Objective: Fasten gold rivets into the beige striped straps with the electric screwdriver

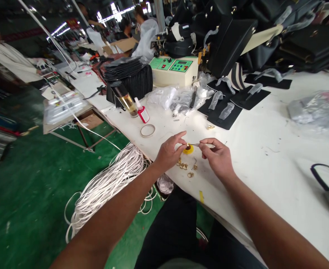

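Observation:
My left hand (170, 151) pinches a small gold metal fitting (187, 145) between thumb and forefinger. My right hand (217, 155) is closed around a slim tool with a pale handle (209, 145); its dark thin tip points left at the fitting. The tool's exact kind is too small to make out. Just under the fingertips lies a round yellow-rimmed item (188, 150), brown in its middle. Several gold metal rings (184, 166) rest on the white table (254, 164) below my hands, and another small gold cluster (210, 127) lies beyond them.
A red-and-white bottle (143, 114), a clear cylinder (125, 99) and a tape ring (147, 130) stand or lie at left. Behind are a control box (175, 71), black panels (224, 112) and stacked black bags (228, 41). White cord (108, 183) is piled on the floor.

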`<move>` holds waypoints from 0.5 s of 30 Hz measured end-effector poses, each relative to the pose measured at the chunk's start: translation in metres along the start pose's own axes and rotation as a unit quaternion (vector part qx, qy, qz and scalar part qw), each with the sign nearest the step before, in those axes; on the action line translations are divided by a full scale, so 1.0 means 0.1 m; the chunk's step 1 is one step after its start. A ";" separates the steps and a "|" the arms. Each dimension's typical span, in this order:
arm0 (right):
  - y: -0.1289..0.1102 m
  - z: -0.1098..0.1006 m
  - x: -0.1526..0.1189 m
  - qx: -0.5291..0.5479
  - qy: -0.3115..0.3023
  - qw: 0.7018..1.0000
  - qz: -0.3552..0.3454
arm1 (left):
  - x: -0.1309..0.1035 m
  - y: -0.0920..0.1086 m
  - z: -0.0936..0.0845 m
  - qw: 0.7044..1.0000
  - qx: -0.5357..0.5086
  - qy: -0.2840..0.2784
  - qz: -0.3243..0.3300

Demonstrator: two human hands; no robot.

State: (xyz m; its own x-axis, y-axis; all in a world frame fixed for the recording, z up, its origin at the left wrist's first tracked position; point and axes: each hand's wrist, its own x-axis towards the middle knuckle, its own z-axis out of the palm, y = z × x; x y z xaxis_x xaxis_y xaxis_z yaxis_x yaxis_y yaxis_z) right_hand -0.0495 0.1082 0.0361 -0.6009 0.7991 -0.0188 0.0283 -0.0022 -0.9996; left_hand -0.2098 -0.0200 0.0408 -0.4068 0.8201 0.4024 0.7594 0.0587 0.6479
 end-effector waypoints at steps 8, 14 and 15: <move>-0.01 -0.03 0.01 -0.039 -0.020 0.999 0.007 | -0.01 -0.01 -0.03 0.991 0.084 -0.020 0.103; 0.03 -0.08 0.05 -0.039 -0.030 0.999 0.010 | -0.02 0.01 -0.03 0.992 0.089 -0.019 0.084; 0.04 -0.08 0.05 -0.030 -0.046 0.998 0.005 | -0.02 0.00 -0.04 0.993 0.085 -0.018 0.076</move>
State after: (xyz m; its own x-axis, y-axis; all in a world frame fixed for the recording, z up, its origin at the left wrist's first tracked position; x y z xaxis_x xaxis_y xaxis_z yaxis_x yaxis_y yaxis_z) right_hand -0.0459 0.1176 0.0323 -0.6718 0.7399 -0.0338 0.0811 0.0281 -0.9963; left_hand -0.2109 -0.0241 0.0426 -0.2643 0.8470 0.4612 0.8870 0.0257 0.4610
